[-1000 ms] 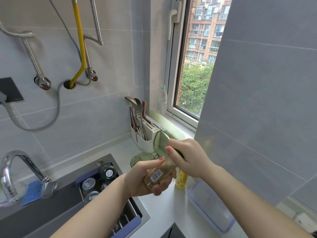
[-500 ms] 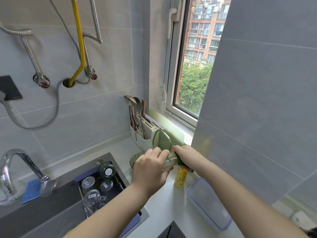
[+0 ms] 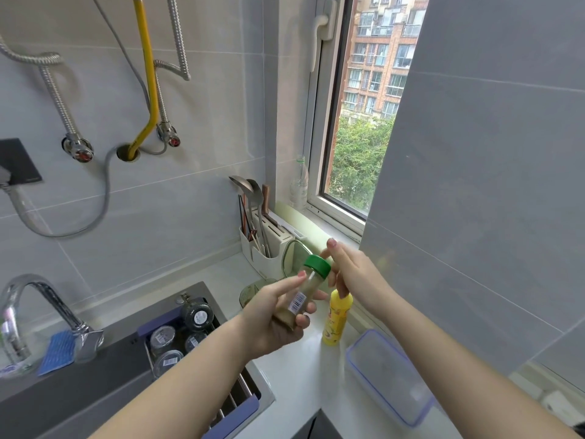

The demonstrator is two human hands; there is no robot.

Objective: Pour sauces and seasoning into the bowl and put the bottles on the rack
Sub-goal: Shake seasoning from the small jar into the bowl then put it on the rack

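Clamped around the lower half of the seasoning bottle (image 3: pixel 303 301), my left hand (image 3: pixel 274 318) is holding it tilted, its green cap (image 3: pixel 317 265) leaning up and to the right, with my forefinger stretched along the glass and my other fingers curling underneath. I am keeping my right hand (image 3: pixel 354 277) just beside the cap, fingers loosely spread and gripping nothing; whether a fingertip is touching the cap I cannot tell. Taking the bottle as my landmark: the green glass bowl (image 3: pixel 253 293) is sitting on the counter just behind and left of it, partly hidden by my left hand. The yellow squeeze bottle (image 3: pixel 337 318) is standing upright just to its right, below my right hand. The rack (image 3: pixel 234 415) is lying in the sink down to its left, holding several jars (image 3: pixel 177 343).
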